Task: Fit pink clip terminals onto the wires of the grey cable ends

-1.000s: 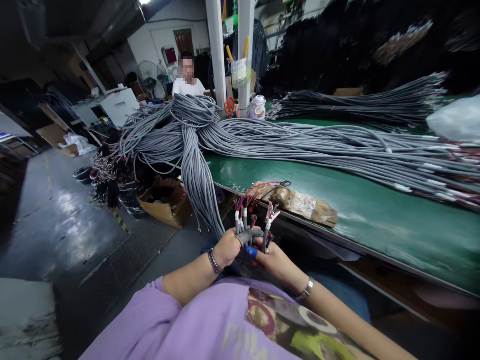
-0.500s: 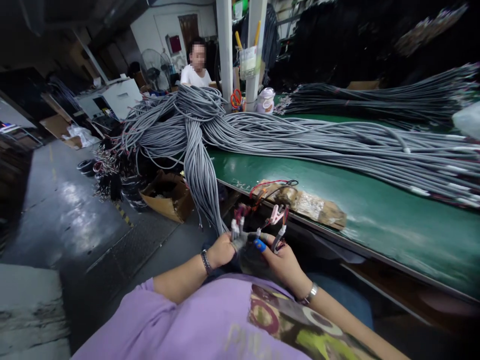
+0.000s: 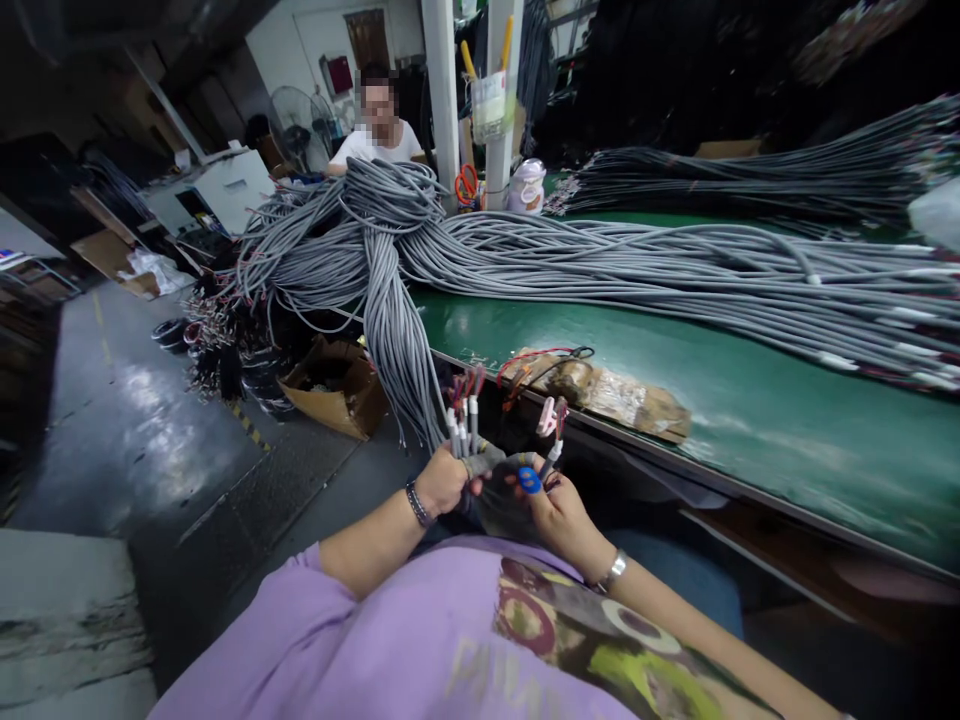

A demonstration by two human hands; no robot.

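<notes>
My left hand (image 3: 442, 480) is closed round a small bunch of grey cable ends (image 3: 461, 432), whose stripped red and dark wires stand upward. My right hand (image 3: 555, 505), with a blue cap (image 3: 529, 480) on one fingertip, pinches a single cable end (image 3: 553, 425) with pinkish wires just to the right of the bunch. Both hands sit close together in front of my lap, below the near edge of the green table (image 3: 675, 400). The cables run from a thick grey bundle (image 3: 397, 340) hanging off the table's left end.
A big pile of grey cables (image 3: 600, 265) covers the table's far half. A brown taped pad (image 3: 600, 390) with red wires lies near the front edge. A cardboard box (image 3: 334, 385) sits on the floor to the left. Another person (image 3: 375, 130) sits behind the pile.
My right hand has drawn one cable end away from the bunch to the right. The left hand has lifted its bunch slightly. The view has shifted a little.
</notes>
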